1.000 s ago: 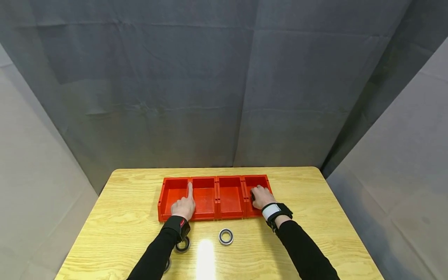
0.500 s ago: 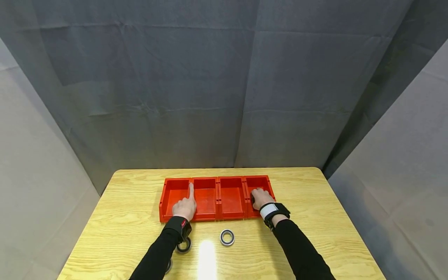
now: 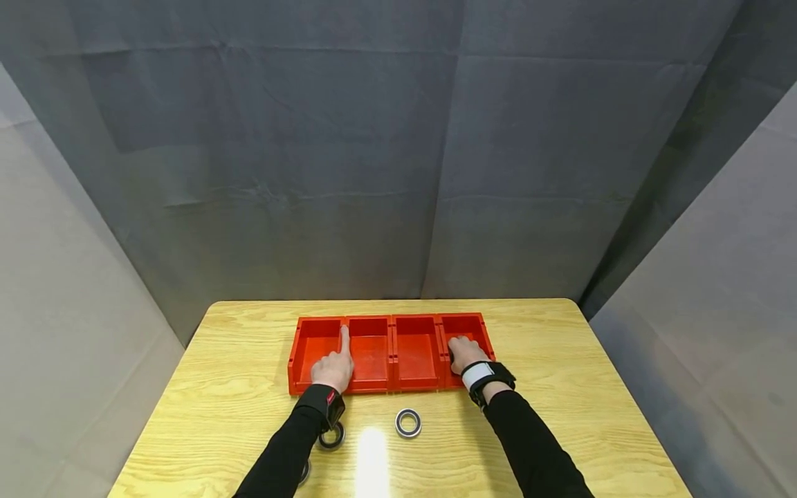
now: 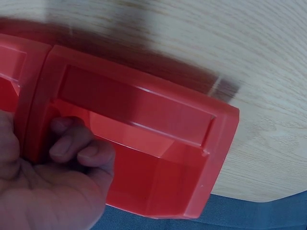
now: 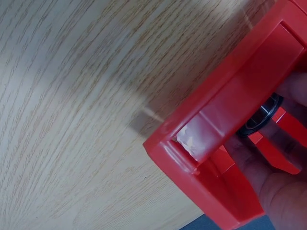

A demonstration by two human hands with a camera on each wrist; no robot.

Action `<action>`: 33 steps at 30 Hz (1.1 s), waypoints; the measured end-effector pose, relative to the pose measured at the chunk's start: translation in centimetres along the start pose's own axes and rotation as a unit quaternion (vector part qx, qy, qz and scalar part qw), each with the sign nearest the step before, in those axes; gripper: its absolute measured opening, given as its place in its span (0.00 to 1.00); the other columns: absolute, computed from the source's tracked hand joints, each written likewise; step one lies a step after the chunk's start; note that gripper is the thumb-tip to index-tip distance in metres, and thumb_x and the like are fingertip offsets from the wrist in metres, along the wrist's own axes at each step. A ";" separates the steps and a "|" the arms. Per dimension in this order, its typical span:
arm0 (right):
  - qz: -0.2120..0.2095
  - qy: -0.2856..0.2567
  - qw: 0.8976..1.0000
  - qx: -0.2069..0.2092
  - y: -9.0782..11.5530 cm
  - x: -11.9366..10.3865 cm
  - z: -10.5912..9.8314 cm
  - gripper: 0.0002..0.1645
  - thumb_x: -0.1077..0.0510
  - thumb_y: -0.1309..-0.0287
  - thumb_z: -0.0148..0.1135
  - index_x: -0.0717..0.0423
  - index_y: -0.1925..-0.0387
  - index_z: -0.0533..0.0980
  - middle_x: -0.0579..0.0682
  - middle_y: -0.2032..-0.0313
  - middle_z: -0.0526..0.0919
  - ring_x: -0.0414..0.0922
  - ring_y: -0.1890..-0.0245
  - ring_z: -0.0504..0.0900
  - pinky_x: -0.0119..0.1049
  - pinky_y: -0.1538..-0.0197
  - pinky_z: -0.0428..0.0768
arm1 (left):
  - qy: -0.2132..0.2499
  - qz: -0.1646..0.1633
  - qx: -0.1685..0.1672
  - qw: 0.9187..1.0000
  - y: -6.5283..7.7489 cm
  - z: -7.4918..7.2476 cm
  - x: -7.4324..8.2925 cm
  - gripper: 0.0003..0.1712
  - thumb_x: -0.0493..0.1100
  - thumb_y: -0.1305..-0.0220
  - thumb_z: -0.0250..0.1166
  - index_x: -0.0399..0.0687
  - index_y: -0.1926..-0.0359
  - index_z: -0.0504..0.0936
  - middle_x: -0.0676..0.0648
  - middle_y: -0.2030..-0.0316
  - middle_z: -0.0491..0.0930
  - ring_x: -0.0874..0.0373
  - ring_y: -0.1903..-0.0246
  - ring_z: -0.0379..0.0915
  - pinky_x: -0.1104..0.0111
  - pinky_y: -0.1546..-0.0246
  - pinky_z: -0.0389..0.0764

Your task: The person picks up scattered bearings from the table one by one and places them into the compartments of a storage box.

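Note:
A row of several joined red bins (image 3: 416,356) lies across the table. My left hand (image 3: 333,369) straddles the divider between the two leftmost bins, its index finger straight along the top edge. In the left wrist view the other fingers (image 4: 72,141) curl inside the end bin, with the thumb side across the wall. My right hand (image 3: 468,354) reaches into the far-right bin. There, in the right wrist view, the thumb and fingers hold a dark-edged ball bearing (image 5: 251,128) low inside the bin, close to its front wall.
One bearing (image 3: 408,434) lies flat on the wooden table (image 3: 560,387) in front of the bins. A second bearing (image 3: 333,446) sits beside my left wrist, and a third (image 3: 306,474) is partly hidden by the left sleeve. Grey cloth (image 3: 280,138) hangs behind the table.
The whole head view has shifted slightly. My right hand has drawn back a little within the far-right bin; my left hand keeps its place on the divider.

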State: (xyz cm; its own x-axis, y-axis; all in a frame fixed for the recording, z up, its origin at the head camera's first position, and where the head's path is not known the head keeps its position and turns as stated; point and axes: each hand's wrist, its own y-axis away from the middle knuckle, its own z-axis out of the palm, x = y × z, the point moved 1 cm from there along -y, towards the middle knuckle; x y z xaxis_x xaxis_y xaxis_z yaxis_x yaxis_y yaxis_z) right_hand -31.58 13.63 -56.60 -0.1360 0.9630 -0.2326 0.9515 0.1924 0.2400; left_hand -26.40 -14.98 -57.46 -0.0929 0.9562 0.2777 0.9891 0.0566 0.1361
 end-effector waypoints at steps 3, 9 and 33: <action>0.001 0.002 1.000 -0.002 0.0 0.2 0.3 0.14 0.68 0.48 0.73 0.58 0.60 0.79 0.59 0.59 0.82 0.55 0.62 0.80 0.48 0.56 0.80 | 0.006 -0.002 -0.002 1.000 0.1 0.0 0.1 0.43 0.46 0.26 0.56 0.50 0.20 0.42 0.45 0.85 0.70 0.49 0.85 0.67 0.62 0.81 0.68; 0.001 0.004 1.000 -0.001 -0.1 0.4 0.5 0.13 0.68 0.48 0.73 0.58 0.61 0.79 0.58 0.60 0.81 0.56 0.61 0.80 0.48 0.58 0.80 | 0.005 -0.011 -0.009 1.000 0.2 0.0 0.2 0.45 0.46 0.27 0.57 0.50 0.19 0.42 0.46 0.86 0.68 0.50 0.86 0.65 0.64 0.81 0.64; -0.011 0.018 0.999 0.026 0.4 0.1 0.5 0.13 0.68 0.48 0.73 0.58 0.60 0.80 0.59 0.61 0.82 0.57 0.64 0.82 0.48 0.60 0.82 | 0.003 -0.017 -0.021 1.000 -0.1 -0.2 0.2 0.46 0.47 0.27 0.57 0.51 0.19 0.40 0.45 0.85 0.69 0.50 0.85 0.65 0.64 0.80 0.62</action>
State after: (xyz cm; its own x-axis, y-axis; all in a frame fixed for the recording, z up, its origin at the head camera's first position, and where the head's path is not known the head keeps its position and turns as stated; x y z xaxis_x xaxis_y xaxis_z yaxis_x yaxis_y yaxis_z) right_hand -31.13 13.73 -56.99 -0.1655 0.9650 -0.2036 0.9612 0.2041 0.1857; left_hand -26.51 -14.87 -57.18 -0.1276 0.9521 0.2780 0.9797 0.0774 0.1849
